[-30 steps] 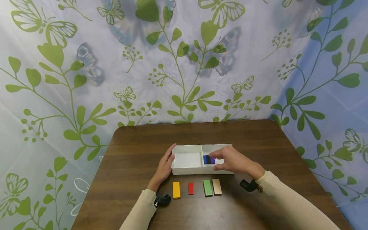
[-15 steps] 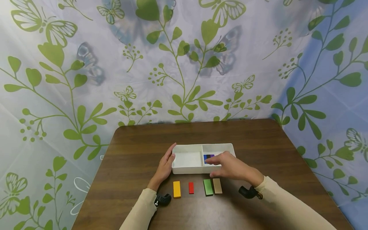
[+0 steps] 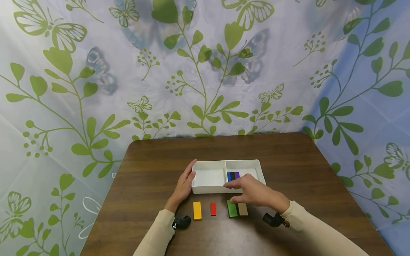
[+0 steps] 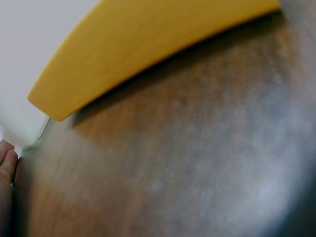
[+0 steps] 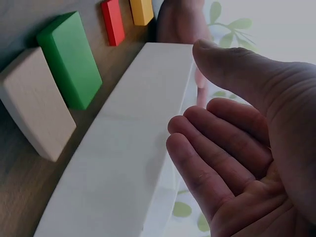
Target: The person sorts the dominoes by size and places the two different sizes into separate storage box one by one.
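My left hand (image 3: 183,185) rests with straight fingers against the left end of a white two-compartment box (image 3: 209,190). Over the box's front wall hovers my right hand (image 3: 256,192), thumb and fingers apart and nothing between them, as the right wrist view confirms. Blue, black and purple blocks (image 3: 233,176) lie side by side in the right compartment. In front of the box, a green block (image 3: 232,209) and a light wooden block (image 3: 243,209) stand close together, just below the right hand. A red block (image 3: 213,209) and a yellow block (image 3: 197,211) lie further left.
The box sits on a brown wooden table (image 3: 160,156). A hanging cloth (image 3: 198,89) printed with leaves and butterflies rises behind the table. The yellow block looms close in the left wrist view, beside the left wrist.
My right hand has drawn back from above the blocks in the right compartment toward the box's front wall and the green block. The left hand has stayed at the box's left end.
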`<state>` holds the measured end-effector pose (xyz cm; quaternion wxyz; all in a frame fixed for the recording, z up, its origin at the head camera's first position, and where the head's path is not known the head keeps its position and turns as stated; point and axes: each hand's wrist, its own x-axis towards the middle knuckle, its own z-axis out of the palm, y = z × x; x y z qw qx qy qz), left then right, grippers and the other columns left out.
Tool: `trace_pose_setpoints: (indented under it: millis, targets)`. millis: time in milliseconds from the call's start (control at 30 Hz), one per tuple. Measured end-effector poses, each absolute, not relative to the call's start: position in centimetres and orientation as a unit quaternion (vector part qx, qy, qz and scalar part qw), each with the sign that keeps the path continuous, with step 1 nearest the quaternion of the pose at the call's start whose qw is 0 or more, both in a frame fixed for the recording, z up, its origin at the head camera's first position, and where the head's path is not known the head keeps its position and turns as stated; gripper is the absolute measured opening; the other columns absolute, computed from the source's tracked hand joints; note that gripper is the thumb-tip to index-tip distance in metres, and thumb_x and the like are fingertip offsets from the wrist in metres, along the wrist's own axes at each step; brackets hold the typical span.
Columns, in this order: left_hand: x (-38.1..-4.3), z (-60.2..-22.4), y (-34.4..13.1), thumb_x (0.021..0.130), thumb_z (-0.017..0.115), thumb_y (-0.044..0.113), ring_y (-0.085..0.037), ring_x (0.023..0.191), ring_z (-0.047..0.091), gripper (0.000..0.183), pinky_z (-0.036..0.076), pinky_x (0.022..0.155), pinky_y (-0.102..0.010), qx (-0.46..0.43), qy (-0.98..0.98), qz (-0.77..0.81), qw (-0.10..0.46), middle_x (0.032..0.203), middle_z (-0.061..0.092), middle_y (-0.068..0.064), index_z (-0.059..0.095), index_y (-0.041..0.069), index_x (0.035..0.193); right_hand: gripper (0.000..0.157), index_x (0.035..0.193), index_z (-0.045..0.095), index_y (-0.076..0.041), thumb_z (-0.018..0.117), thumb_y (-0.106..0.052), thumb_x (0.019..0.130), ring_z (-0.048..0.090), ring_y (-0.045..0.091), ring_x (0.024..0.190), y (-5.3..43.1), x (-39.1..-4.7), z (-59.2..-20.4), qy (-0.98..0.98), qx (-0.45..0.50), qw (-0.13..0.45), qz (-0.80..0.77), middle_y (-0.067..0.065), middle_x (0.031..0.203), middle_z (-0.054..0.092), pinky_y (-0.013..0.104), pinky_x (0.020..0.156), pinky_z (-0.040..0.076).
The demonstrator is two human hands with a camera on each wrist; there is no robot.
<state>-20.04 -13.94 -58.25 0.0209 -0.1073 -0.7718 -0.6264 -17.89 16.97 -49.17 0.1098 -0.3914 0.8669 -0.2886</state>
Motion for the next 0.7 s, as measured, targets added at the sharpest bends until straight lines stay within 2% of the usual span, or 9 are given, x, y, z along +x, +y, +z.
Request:
trace_pose_setpoints:
  millis: [367,533,700]
  targets:
    - [-20.7,-59.6,-14.0,0.118,0.040,0.007,-0.035,0.166,0.031,0.052,0.020,0.135,-0.064,-0.102,-0.782,-0.614,0.037,0.178,0.037,-0.008,0.040,0.008,0.170,0.052,0.135,0.078,-0.004,0.093,-0.021,0.088,0.079,0.021,0.114,15.8,-17.1,-50.3,0.868,-0.395,0.115,-0.279,0.007,0.130,0.081,0.036,0.097,0.065]
    - [-21.4,-60.9,-14.5,0.117,0.043,0.009,-0.032,0.165,0.034,0.052,0.023,0.134,-0.064,-0.104,-0.786,-0.608,0.039,0.176,0.040,-0.005,0.042,0.012,0.169,0.051,0.135,0.078,-0.007,0.092,-0.024,0.090,0.078,0.018,0.112,15.2,-16.8,-51.1,0.866,-0.406,0.116,-0.266,0.006,0.130,0.081,0.037,0.097,0.064]
    - [-21.5,-61.0,-14.9,0.117,0.046,0.011,-0.029,0.165,0.035,0.052,0.025,0.134,-0.063,-0.114,-0.782,-0.612,0.031,0.176,0.041,-0.001,0.043,0.016,0.169,0.053,0.135,0.077,-0.004,0.092,-0.024,0.089,0.078,0.018,0.114,14.7,-16.4,-51.9,0.865,-0.409,0.112,-0.269,0.005,0.129,0.081,0.036,0.097,0.064]
